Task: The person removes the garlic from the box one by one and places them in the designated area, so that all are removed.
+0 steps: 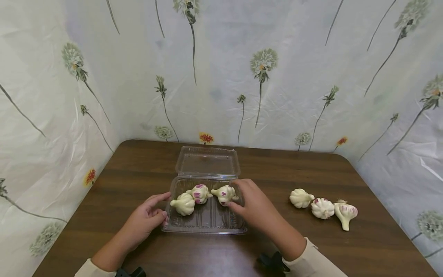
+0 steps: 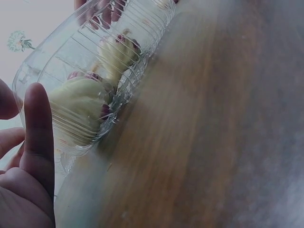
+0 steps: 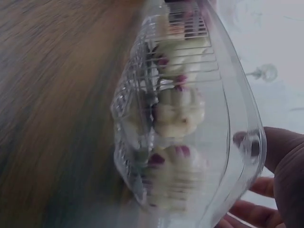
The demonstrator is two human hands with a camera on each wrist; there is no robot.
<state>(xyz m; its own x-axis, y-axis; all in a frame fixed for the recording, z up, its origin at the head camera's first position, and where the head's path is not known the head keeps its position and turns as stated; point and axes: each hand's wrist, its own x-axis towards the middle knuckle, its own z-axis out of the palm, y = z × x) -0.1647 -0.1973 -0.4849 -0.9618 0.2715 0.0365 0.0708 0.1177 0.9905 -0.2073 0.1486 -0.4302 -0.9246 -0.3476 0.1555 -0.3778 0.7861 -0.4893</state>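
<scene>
A clear plastic clamshell box (image 1: 204, 227) lies on the table with its lid (image 1: 207, 161) folded back. Inside sit a plain white garlic bulb (image 1: 184, 204) and two purple-streaked ones, a garlic bulb (image 1: 199, 193) beside it and a garlic bulb (image 1: 225, 194) to the right. My left hand (image 1: 145, 219) touches the box's left edge, fingers loosely extended. Over the right rim reaches my right hand (image 1: 254, 202), thumb and fingers spread about the rightmost bulb. In the right wrist view the thumb (image 3: 278, 147) is at the rim, apart from the bulbs.
To the right on the brown wooden table (image 1: 138, 173) lie a white garlic bulb (image 1: 301, 198), a purple-marked garlic bulb (image 1: 323, 208) and a long-stemmed garlic bulb (image 1: 346, 213), close together. A dandelion-patterned sheet (image 1: 214, 96) hangs behind and beside the table.
</scene>
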